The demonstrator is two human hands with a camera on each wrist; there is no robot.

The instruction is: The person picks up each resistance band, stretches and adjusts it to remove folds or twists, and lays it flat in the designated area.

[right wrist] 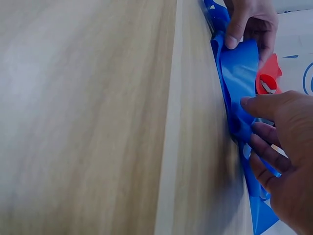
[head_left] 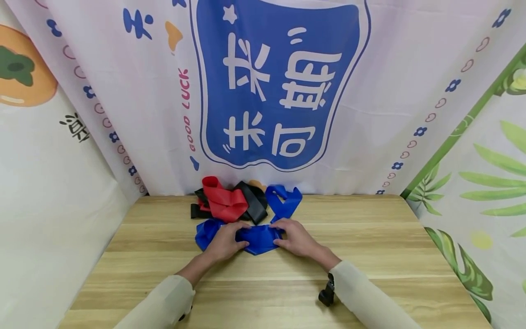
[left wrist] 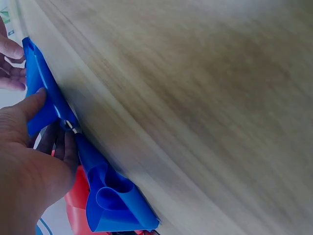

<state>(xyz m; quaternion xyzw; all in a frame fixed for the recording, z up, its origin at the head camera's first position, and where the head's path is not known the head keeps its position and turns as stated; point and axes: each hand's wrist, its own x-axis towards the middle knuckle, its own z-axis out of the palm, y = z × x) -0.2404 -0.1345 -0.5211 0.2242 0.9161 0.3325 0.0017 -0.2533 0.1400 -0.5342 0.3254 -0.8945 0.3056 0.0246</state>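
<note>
A wide blue ribbon (head_left: 258, 238), folded into a flat band, lies on the wooden table in front of me. My left hand (head_left: 226, 241) grips its left end, thumb on the near face and fingers behind, as the left wrist view shows. At the right end, my right hand (head_left: 297, 237) holds the band between thumb and fingers; in the right wrist view its thumb (right wrist: 259, 104) lies on the blue surface. More blue ribbon bunches in loops (left wrist: 115, 200) beside the left hand. Another blue loop (head_left: 284, 201) stands beyond the right hand. Some of the folds are hidden by my fingers.
Behind the hands, a red ribbon (head_left: 225, 201) lies piled over black ribbon (head_left: 255, 203). A printed cloth (head_left: 370, 137) hangs along the table's far edge. Wood-grain tabletop (head_left: 255, 297) extends in front of both hands, and a small black device (head_left: 327, 293) hangs by the right wrist.
</note>
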